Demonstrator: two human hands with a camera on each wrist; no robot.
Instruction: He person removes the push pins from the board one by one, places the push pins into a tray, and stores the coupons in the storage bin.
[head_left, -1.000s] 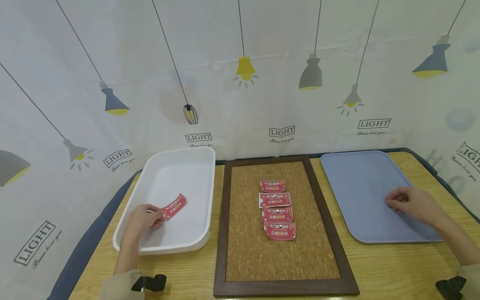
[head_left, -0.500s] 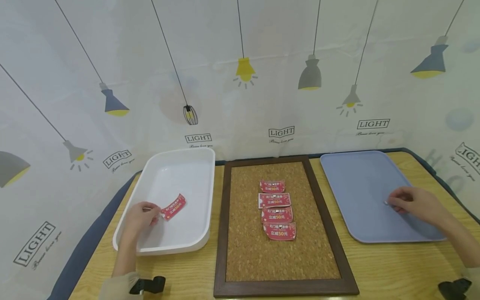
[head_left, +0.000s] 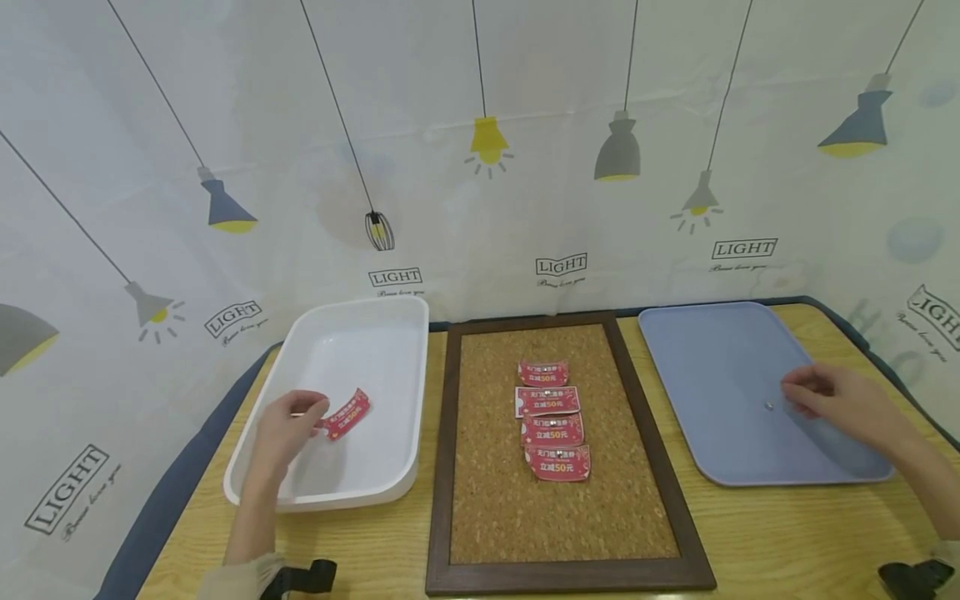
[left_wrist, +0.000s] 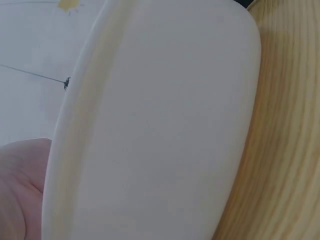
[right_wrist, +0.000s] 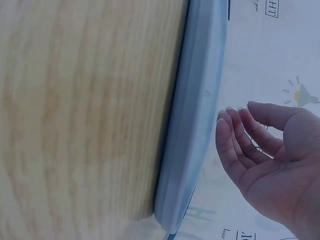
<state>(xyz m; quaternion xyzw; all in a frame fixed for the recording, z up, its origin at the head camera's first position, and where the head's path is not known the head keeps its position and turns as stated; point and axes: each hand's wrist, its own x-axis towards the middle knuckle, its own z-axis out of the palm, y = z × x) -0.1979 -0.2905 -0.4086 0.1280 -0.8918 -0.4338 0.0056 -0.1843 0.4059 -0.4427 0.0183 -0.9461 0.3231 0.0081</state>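
Note:
A red and white paper coupon (head_left: 348,415) lies in the white tray (head_left: 397,475) on the left. My left hand (head_left: 283,429) is over that tray, its bent fingers at the coupon's near left end; whether they touch it cannot be made out. On the blue tray (head_left: 720,358) at the right sits a small shiny pushpin (head_left: 768,406). Just right of the pin, my right hand (head_left: 836,404) hovers with loosely curled fingers. The right wrist view shows the right hand (right_wrist: 275,160) with nothing visible between thumb and fingers.
Between the trays lies a dark-framed corkboard (head_left: 562,525). Several red coupons (head_left: 557,463) are pinned down its middle in an overlapping column. All stand on a wooden table (head_left: 375,550), against a lamp-printed cloth (head_left: 540,192).
My right hand has drawn back to the right, leaving the pushpin lying on the blue tray. My left hand has risen slightly, while the coupon stays in place.

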